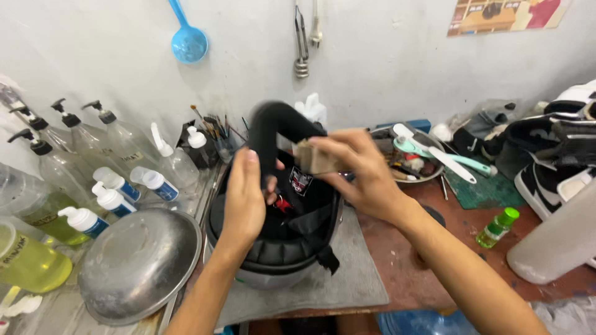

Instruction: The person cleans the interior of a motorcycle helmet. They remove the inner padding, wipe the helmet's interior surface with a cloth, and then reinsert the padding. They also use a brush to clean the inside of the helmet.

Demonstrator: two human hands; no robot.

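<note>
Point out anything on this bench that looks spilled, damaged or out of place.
Nothing looks spilled or broken. The helmet lies upside down on a grey mat, left hand gripping its black padding, right hand holding a small brush. The metal bowl sits tilted.

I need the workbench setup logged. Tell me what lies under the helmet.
The helmet sits upside down on a grey mat spread over the reddish table. The mat's part beneath the shell is hidden.
</note>
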